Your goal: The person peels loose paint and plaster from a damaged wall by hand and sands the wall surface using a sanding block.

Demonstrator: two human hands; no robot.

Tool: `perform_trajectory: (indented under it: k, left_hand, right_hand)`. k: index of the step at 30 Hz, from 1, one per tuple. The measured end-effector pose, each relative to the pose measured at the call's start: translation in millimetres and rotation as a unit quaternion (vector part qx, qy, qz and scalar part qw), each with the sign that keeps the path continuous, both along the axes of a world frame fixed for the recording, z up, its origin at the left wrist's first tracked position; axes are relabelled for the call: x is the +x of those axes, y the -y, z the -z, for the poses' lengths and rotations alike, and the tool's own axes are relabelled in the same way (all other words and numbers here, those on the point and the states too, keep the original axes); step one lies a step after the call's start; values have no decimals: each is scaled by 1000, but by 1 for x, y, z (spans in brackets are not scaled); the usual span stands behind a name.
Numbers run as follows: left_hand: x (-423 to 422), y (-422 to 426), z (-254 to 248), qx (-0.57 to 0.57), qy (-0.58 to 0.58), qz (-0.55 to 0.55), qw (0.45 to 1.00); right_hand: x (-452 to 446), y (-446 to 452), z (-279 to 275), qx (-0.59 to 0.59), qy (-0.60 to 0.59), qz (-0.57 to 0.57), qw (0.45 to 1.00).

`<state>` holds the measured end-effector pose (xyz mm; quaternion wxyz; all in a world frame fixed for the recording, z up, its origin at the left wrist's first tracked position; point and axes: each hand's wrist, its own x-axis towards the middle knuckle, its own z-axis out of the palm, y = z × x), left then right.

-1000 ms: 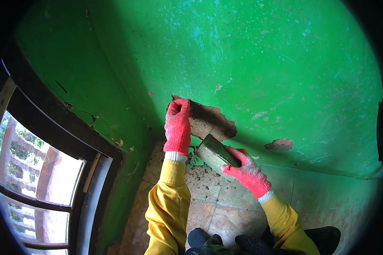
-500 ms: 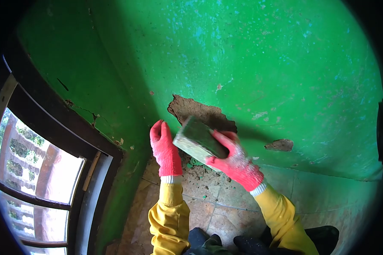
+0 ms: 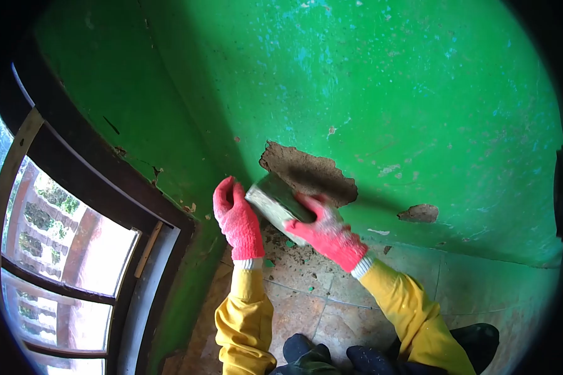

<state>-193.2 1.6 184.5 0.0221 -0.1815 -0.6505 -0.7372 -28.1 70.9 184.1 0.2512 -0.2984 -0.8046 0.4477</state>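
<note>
My right hand (image 3: 328, 232), in a pink and white glove, grips a rectangular greenish-grey block (image 3: 278, 203) by its right end. The block is tilted in front of the lower edge of a bare brown patch (image 3: 306, 172) in the green wall. My left hand (image 3: 236, 219), in a similar glove, is raised just left of the block with its fingers curled together; whatever they might hold is hidden. Loose crumbs and green flakes (image 3: 297, 265) lie on the floor below the block.
A smaller bare patch (image 3: 419, 213) shows in the green wall (image 3: 406, 94) at the right. A dark-framed window (image 3: 75, 231) is at the left. Tiled floor (image 3: 356, 322) lies below, with my feet at the bottom edge.
My left hand has dropped from the bare patch and moved left. My right hand has carried the block up and left. The view has shifted slightly.
</note>
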Motion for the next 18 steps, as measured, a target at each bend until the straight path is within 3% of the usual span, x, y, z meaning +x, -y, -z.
perform_trajectory:
  k: [1,3,5,7,11,15,18]
  left_hand:
    - [-4,-8,-8,2,0,3,1000]
    - [-14,-22,-19,-130,-92,57,986]
    - [-21,-38,-25,-160,-123,75,977]
    - [-23,-52,-23,-193,-239,68,949]
    - [-21,-62,-11,-157,-281,17,947]
    - [-14,-69,-6,-129,-264,6,956]
    - [-12,-70,-6,-135,-250,-3,959]
  right_hand:
    - [10,0,6,2,0,3,1000]
    - [31,1,21,30,-9,35,999]
    - [47,-1,33,3,5,34,999]
    - [60,0,41,-55,18,27,998]
    - [84,4,65,-74,9,49,996]
    - [99,5,68,-129,18,62,989]
    - [103,5,67,-106,28,56,992]
